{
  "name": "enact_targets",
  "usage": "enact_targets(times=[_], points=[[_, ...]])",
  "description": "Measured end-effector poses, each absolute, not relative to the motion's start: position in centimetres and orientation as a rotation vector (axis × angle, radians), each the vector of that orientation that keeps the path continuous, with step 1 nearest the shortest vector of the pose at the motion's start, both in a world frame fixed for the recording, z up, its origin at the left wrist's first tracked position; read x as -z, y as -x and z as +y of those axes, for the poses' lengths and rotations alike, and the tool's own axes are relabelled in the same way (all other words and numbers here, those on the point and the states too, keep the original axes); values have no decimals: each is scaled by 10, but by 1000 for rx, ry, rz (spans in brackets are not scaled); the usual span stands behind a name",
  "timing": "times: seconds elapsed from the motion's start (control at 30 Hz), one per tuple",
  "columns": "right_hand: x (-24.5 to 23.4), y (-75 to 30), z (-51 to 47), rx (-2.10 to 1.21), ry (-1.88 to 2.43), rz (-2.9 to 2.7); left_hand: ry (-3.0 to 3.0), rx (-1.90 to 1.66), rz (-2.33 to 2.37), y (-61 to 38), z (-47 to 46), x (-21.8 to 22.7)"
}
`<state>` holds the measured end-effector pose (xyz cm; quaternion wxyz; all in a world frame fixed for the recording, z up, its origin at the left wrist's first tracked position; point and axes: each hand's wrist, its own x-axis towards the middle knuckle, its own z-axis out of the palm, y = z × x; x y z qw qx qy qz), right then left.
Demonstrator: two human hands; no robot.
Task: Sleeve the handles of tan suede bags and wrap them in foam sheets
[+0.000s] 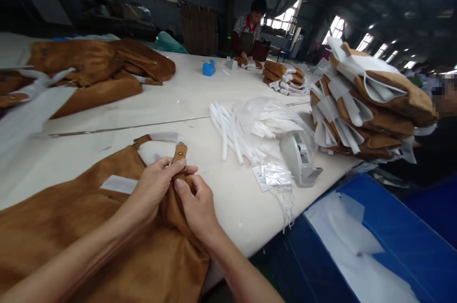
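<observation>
A brown suede-like garment (78,217) lies on the white table (185,98) in front of me, with a white label on it. My left hand (157,184) pinches the garment's brown strap (179,154), which carries a metal snap, at its end. My right hand (198,205) grips the bunched brown fabric just below the strap, thumb touching the left hand's fingers. Both hands are closed on the fabric.
White strips (232,136), a clear plastic bag (271,117), a grey tape dispenser (300,158) and tags (274,174) lie to the right. Stacked brown garments (371,108) sit far right, more at the left back (96,70). A blue bin (392,241) stands below the table edge. A person (250,32) works at the far end.
</observation>
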<state>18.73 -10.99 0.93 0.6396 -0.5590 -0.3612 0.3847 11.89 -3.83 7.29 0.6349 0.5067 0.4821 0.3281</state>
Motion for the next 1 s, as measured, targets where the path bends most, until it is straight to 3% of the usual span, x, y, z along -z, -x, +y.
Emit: enact_targets(times=[0.23, 0.47, 0.9, 1.0], points=[[16, -266, -210, -567, 1607, -747, -966, -811, 1114, -115, -44, -49], [13, -361, -297, -253, 1953, -521, -884, -820, 1125, -113, -47, -52], [12, -355, -276, -58, 2514, -1050, -903, -780, 1048, -105, -38, -43], [1, -358, -262, -173, 2466, -1084, -903, -769, 1007, -104, -37, -41]])
